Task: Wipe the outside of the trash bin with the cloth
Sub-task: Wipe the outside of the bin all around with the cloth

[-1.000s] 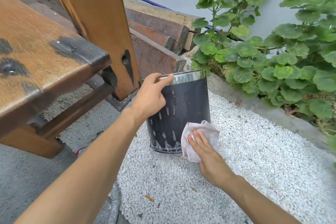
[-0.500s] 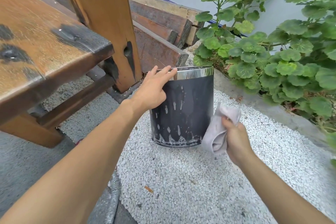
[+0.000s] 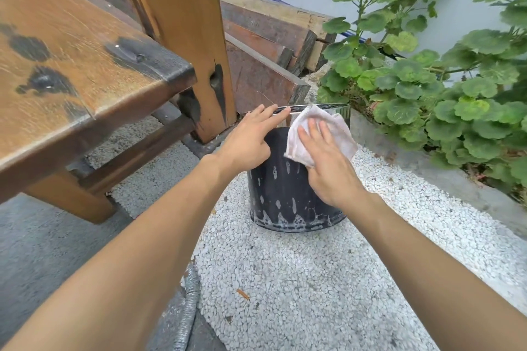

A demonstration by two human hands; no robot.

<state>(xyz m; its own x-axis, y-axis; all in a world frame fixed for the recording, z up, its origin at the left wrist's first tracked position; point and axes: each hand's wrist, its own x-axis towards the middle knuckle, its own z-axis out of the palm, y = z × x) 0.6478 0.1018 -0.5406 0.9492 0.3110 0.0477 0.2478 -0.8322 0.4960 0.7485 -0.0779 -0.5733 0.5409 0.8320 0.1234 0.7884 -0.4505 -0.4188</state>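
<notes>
A dark round trash bin (image 3: pixel 281 196) with a shiny metal rim stands on white gravel, its side streaked with suds and foam along the bottom. My left hand (image 3: pixel 248 139) rests on the rim's near left edge, fingers laid flat along it. My right hand (image 3: pixel 325 162) presses a pale pinkish cloth (image 3: pixel 333 129) flat against the bin's upper front, just under the rim. The cloth hides the rim's middle and part of the wall.
A worn wooden bench (image 3: pixel 74 65) with a thick post (image 3: pixel 185 37) stands to the left, close to the bin. Stacked planks (image 3: pixel 271 37) lie behind. Leafy green plants (image 3: pixel 442 94) fill the right, beyond a concrete kerb. A corrugated hose (image 3: pixel 189 310) lies near my left arm.
My right hand carried the cloth from the bin's lower front, out to its right side, then up to the top front under the rim. My left hand stayed on the rim.
</notes>
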